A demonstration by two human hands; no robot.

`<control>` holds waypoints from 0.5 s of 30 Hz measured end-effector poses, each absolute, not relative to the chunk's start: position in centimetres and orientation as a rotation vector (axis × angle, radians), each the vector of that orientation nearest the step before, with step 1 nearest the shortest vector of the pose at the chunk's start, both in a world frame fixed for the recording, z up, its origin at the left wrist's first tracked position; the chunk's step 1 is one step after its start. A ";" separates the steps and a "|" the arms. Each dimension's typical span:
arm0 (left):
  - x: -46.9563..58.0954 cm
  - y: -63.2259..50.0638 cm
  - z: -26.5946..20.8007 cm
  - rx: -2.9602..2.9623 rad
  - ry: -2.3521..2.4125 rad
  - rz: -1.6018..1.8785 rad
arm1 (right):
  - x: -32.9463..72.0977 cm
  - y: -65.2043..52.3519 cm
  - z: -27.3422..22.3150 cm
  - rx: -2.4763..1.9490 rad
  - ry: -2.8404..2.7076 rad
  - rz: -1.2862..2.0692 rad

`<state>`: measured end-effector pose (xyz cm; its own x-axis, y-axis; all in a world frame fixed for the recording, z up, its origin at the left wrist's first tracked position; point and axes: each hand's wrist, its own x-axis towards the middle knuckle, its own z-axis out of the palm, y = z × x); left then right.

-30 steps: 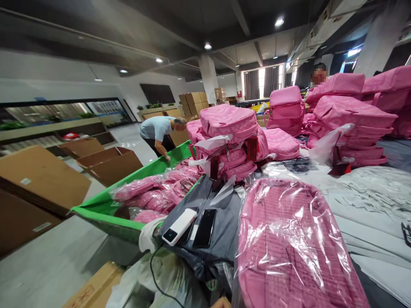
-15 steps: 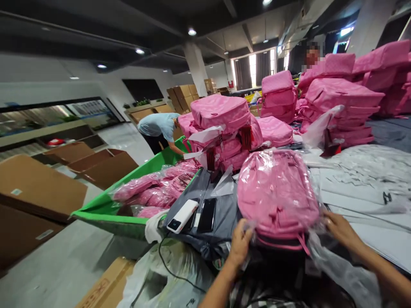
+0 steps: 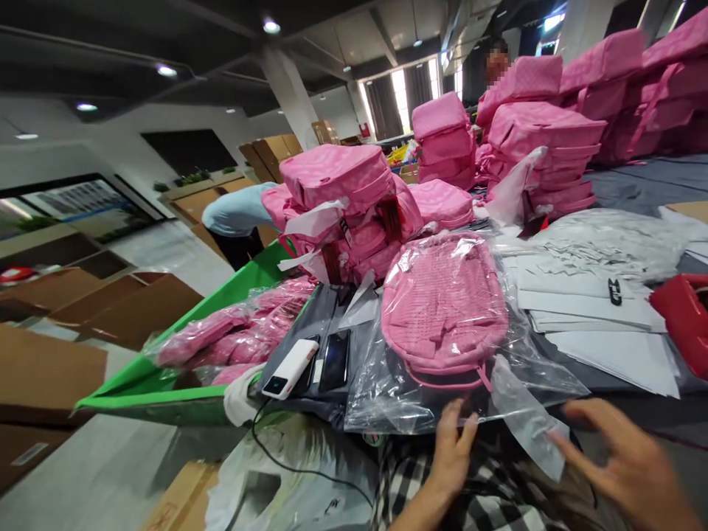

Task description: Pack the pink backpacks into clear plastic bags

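Note:
A pink backpack lies flat inside a clear plastic bag, whose front part spreads loose over the table edge. My left hand is at the bag's front edge, fingers apart and seemingly touching the film. To the right, my right hand is open, thumb and fingers spread. One of its fingertips reaches the edge of a whitish translucent plastic strip hanging below the backpack; whether it touches is unclear.
Stacked pink backpacks stand behind. Left of the bag lie a white power bank with a cable and a dark phone. A green-rimmed bin holds bagged pink items; a person bends beside it. White sheets and a red object lie right.
Both hands have come off the bag's sides: the left to the front edge, the right outward and open. The bag's front part now lies spread flat. The view has shifted right.

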<state>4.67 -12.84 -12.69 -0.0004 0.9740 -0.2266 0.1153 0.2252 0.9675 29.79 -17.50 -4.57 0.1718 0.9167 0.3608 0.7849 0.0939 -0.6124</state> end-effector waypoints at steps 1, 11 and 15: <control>6.4 -12.4 -12.6 1.191 1.425 0.977 | 27.6 -17.1 -5.0 -1.642 -1.769 0.067; 10.9 -11.2 -11.6 1.115 1.376 1.221 | 27.6 -15.1 -7.6 -1.451 -1.818 -0.600; 9.4 -12.3 -10.4 1.145 1.225 1.146 | 28.3 -19.8 -7.3 -1.294 -1.813 -0.503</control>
<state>9.39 -12.29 -10.43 0.0145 0.9966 -0.0811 -0.0146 0.0813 0.9966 28.34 -19.77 -7.29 -0.1230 0.5772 0.8073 0.9108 0.3887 -0.1391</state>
